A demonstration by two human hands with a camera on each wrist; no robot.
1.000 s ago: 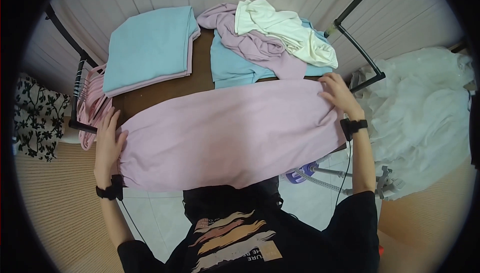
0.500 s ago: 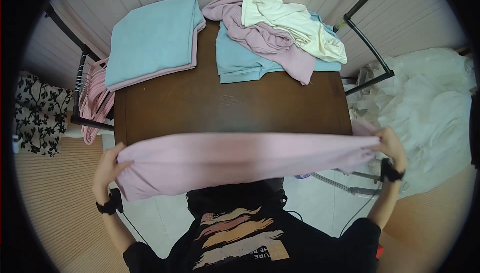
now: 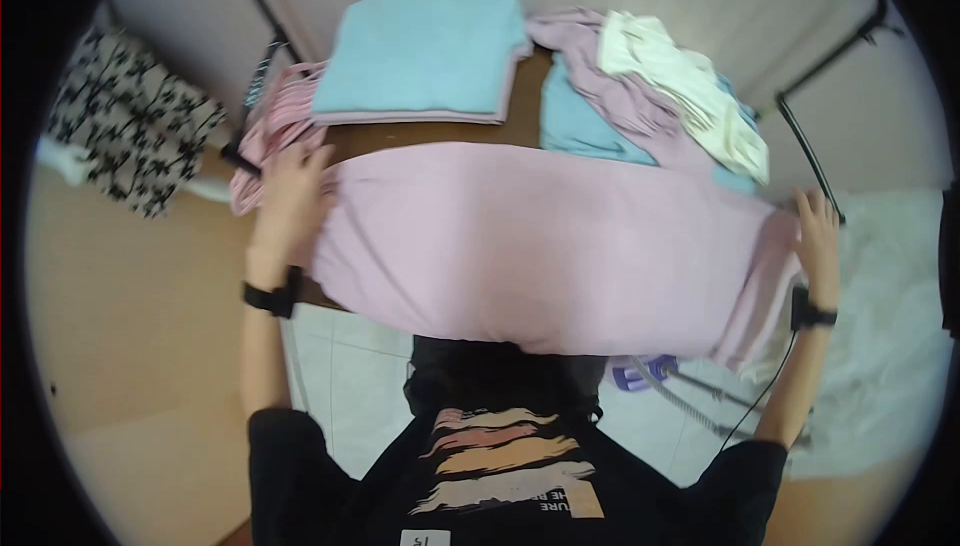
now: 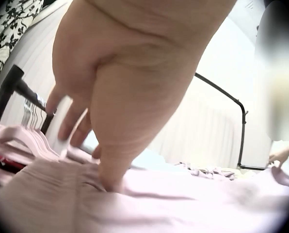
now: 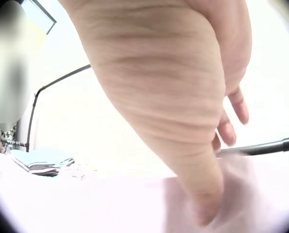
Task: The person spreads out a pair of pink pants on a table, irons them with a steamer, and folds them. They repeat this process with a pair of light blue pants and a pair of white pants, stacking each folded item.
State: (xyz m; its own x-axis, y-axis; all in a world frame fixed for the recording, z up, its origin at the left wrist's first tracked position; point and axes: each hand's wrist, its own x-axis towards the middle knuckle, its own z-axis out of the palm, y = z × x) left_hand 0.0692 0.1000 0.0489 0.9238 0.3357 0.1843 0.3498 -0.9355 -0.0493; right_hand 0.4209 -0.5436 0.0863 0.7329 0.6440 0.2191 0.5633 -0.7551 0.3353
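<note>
A folded pink cloth point(image 3: 540, 246) spans the front of the brown table in the head view, its long sides running left to right. At its left end is my left hand point(image 3: 292, 201); in the left wrist view the thumb of that hand point(image 4: 130, 87) touches the pink fabric point(image 4: 149, 199), with the fingers apart from it. My right hand point(image 3: 818, 246) lies at the cloth's right end, where the fabric is bunched. The right wrist view has the right thumb against the cloth and the fingers of this hand point(image 5: 168, 87) extended beyond it, partly hidden by the palm.
Behind the cloth lie a neat blue-and-pink stack point(image 3: 425, 56) on the left and a loose pile with a white garment point(image 3: 680, 86) on the right. Pink hangers point(image 3: 285, 111) hang at the left, black rack bars point(image 3: 810, 151) stand at both sides, and white fabric point(image 3: 880, 346) is at far right.
The pink cloth, stretched in the air near the body half a second ago, has moved forward over the table and looks wider. Both hands moved forward with it; the head view has shifted.
</note>
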